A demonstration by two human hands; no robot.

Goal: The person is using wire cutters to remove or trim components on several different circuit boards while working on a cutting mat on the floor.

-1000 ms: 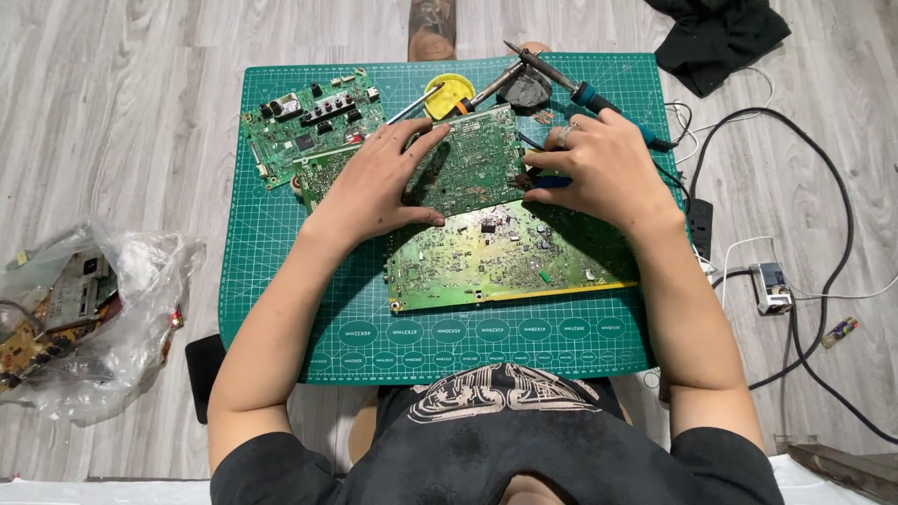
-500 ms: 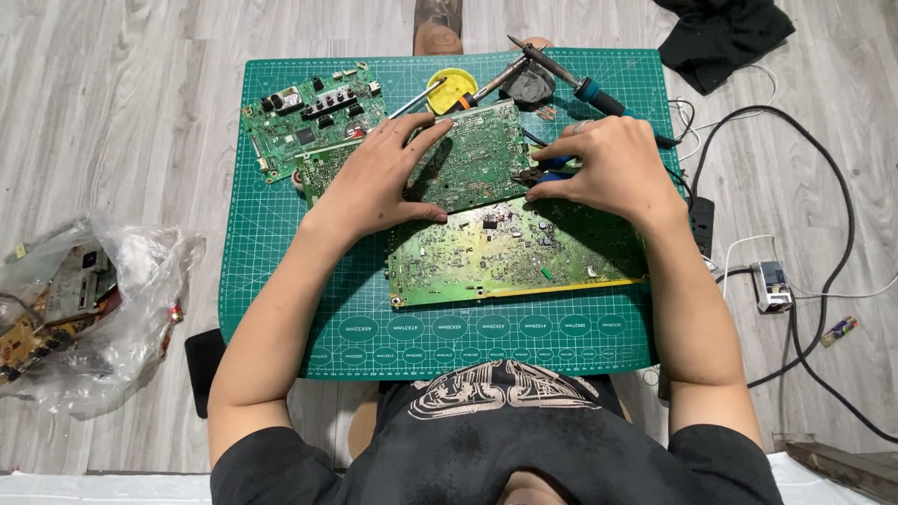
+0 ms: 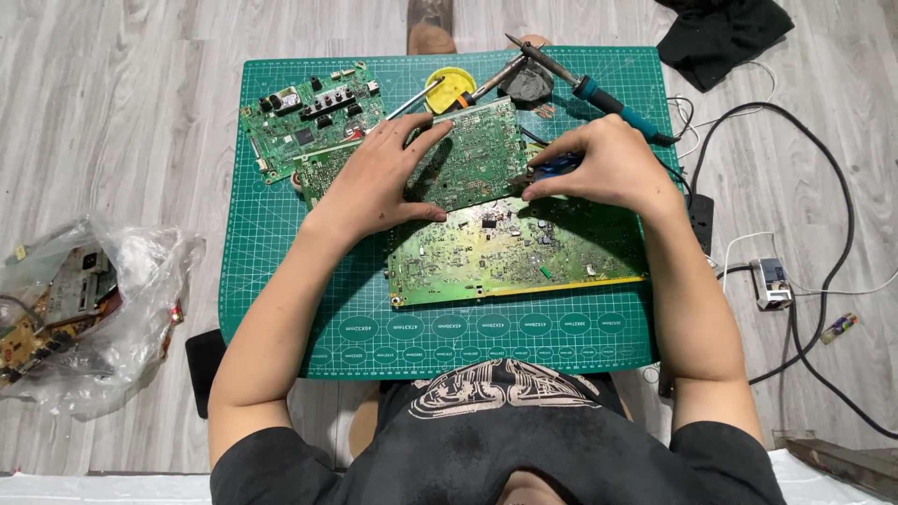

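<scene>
On the floor at far left lies a clear plastic bag [image 3: 94, 318] with circuit parts inside. On the green cutting mat [image 3: 281, 271], a green board with black components [image 3: 309, 117] sits at the upper left corner. The left hand [image 3: 379, 182] lies flat, fingers spread, pressing on the upper circuit board [image 3: 477, 154], a green rectangle shown solder side up, dense with tiny silver points and tilted slightly; its grip is wide, holding nothing, only bearing down. This board rests at the mat's upper middle, overlapping the far edge of a larger green board [image 3: 514, 252] with a yellowish lower edge. The right hand [image 3: 608, 168] has its grip closed narrowly on blue-handled pliers [image 3: 552, 168], whose tip meets the upper board's right edge. Behind lie a yellow round tin [image 3: 451, 86] and a soldering iron [image 3: 599, 93]; cables [image 3: 823, 271] trail right.
</scene>
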